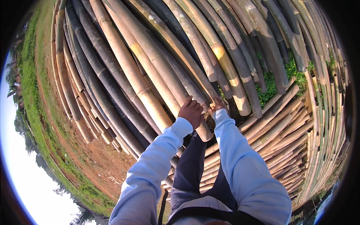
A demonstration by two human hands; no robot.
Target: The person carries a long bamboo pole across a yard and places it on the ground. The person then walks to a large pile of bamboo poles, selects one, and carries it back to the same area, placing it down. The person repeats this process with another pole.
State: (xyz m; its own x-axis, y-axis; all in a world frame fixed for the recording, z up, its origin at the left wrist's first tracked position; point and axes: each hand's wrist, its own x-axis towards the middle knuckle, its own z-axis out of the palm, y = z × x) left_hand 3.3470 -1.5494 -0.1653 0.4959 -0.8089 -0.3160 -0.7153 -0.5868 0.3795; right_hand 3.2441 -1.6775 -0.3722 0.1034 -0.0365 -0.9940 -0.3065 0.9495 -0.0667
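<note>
Long bamboo poles lie side by side ahead of me, tan, grey and dark, their near ends pointing toward my legs. My left hand (192, 113) is closed over one tan bamboo pole (165, 71) close to its near end, back of the hand up. Just right of it, my right hand (216, 106) is pinched at the near end of a neighbouring mottled pole (187, 56). A small pale bit shows at its fingertips, too small to name. The undersides of both hands are hidden.
Behind and right of my legs (191, 165) more bamboo (285, 146) lies stacked crosswise. Further stacks of thin poles (326, 123) line the right side. Green plants (268, 88) grow between the stacks. Reddish bare soil (97, 165) and grass (33, 75) lie to the left.
</note>
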